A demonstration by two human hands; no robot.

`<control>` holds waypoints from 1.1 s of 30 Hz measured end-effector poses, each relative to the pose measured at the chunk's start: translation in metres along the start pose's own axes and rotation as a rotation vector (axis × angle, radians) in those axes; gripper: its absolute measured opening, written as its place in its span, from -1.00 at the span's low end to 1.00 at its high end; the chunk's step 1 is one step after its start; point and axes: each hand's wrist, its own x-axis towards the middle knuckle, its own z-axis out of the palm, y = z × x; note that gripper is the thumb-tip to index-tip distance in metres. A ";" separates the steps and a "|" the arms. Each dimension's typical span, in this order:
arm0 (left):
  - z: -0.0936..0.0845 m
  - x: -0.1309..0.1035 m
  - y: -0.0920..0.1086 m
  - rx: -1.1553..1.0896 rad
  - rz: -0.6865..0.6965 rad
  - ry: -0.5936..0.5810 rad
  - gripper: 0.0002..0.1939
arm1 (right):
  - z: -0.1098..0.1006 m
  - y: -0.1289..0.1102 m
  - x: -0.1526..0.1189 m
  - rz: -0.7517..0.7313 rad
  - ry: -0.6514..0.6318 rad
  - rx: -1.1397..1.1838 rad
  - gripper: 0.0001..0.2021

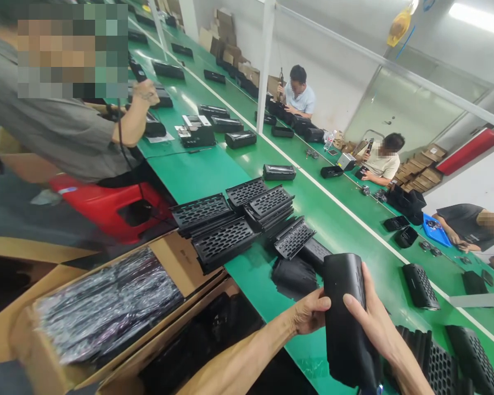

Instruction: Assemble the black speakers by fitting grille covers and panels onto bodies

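Observation:
Between my two hands I hold a black plastic housing, raised over the green table with its smooth curved side towards me. My left hand grips its left edge, thumb on the near face and fingers partly hidden. On the right edge lies my right hand, its thumb across the front and its fingers behind. Beyond my left hand sit stacks of black perforated covers, with a further cover leaning on the pile. More perforated covers lie to the right of my right hand.
An open cardboard box holding plastic-wrapped parts stands left of the green table. Assembled black housings are spread along the tabletop. A white post rises from it. A co-worker sits at left beside a red stool; several others work opposite.

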 end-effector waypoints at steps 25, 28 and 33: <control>0.049 0.030 0.175 1.022 0.105 -0.146 0.17 | 0.010 0.065 -0.054 -0.421 0.640 0.112 -0.20; 0.055 0.029 0.178 1.030 0.132 -0.111 0.05 | 0.003 0.067 -0.047 -0.441 0.595 0.116 -0.21; 0.038 0.024 0.151 0.777 0.250 -0.031 -0.02 | -0.011 0.052 -0.049 -0.427 0.476 0.249 -0.02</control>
